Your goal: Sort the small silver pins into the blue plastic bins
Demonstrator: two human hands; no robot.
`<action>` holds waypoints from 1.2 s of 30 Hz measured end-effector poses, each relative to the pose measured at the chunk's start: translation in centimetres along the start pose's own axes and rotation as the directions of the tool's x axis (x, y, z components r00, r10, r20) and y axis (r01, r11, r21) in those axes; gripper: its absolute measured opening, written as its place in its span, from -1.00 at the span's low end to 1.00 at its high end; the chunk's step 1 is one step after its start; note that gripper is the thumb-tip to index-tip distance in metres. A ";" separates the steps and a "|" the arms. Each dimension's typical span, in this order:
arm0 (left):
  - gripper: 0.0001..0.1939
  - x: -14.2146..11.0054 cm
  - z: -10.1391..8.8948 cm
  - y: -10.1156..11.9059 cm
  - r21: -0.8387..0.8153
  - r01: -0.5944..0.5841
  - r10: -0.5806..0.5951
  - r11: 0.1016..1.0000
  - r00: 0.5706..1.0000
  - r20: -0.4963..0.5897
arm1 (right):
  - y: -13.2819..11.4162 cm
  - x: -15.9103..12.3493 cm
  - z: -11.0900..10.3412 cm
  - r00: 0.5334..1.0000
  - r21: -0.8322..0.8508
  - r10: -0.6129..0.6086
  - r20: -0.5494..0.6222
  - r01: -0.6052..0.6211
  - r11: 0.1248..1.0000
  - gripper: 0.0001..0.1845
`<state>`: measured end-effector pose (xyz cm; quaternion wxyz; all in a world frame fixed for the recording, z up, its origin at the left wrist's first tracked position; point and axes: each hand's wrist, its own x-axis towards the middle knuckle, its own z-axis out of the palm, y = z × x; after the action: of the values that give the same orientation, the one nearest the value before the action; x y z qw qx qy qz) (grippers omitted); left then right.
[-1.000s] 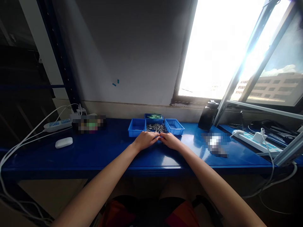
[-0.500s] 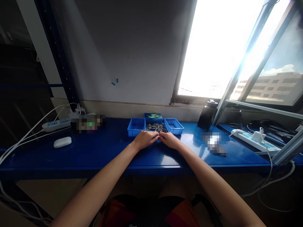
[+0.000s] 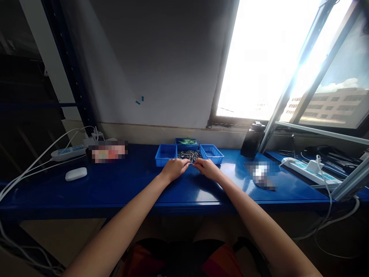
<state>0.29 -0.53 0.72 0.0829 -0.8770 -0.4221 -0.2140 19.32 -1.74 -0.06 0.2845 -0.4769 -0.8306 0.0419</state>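
My left hand [image 3: 176, 168] and my right hand [image 3: 206, 168] meet fingertip to fingertip on the blue bench [image 3: 138, 184], just in front of a pile of small dark metal pins [image 3: 188, 155]. The fingers of both hands are pinched together around something tiny between them, too small to make out. A blue tray [image 3: 165, 154] stands left of the pile and another blue tray [image 3: 212, 153] right of it. Behind the pile a third blue tray [image 3: 186, 142] holds green pieces.
A dark bottle [image 3: 251, 140] stands right of the trays by the window. White power strips lie at the far left [image 3: 67, 151] and far right [image 3: 308, 170], with cables trailing off the bench. A white oval case [image 3: 76, 174] lies at the left.
Both hands have edged slightly toward the pin pile and their fingertips are more tightly pinched together. The rest of the bench looks the same.
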 end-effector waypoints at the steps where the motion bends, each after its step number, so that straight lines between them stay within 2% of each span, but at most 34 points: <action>1: -0.64 0.0 0.1 0.0 -0.008 0.007 -0.007 1.000 1.000 0.028 | -0.1 0.0 -0.1 1.000 0.009 -0.009 -0.012 0.009 1.000 -0.70; 6: -0.66 0.0 0.4 -0.1 -0.098 -0.048 0.060 0.994 0.989 0.132 | -0.9 -0.2 -0.2 0.997 0.006 -0.071 -0.037 0.072 0.997 -0.73; 16: -0.70 -0.2 0.1 0.1 -0.198 -0.055 0.079 0.979 0.990 0.118 | -1.4 -0.3 -0.3 0.997 -0.027 -0.064 -0.036 0.063 0.998 -0.79; 20: -0.69 -0.2 -0.1 -0.1 -0.241 -0.001 0.030 0.971 0.993 0.117 | -1.0 -0.2 -0.3 0.998 -0.027 -0.049 -0.035 0.048 0.998 -0.77; 24: -0.69 0.0 -0.1 -0.3 -0.271 0.048 -0.032 0.961 0.998 0.062 | -0.4 -0.1 -0.3 1.000 -0.034 -0.013 0.011 0.014 0.999 -0.75; 28: -0.70 0.2 0.1 -0.1 -0.337 -0.012 0.032 0.941 0.998 0.054 | 0.0 -0.1 0.0 0.996 -0.024 -0.011 0.089 0.013 1.000 -0.77; 36: -0.65 0.0 0.1 0.1 -0.376 -0.083 0.106 0.923 0.993 0.041 | -0.4 -0.1 0.1 0.992 0.077 -0.006 0.128 -0.004 0.997 -0.75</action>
<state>0.43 -0.58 0.63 -0.0882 -0.9022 -0.3329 -0.2595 18.99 -2.05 -0.10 0.2490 -0.4616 -0.8450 0.1044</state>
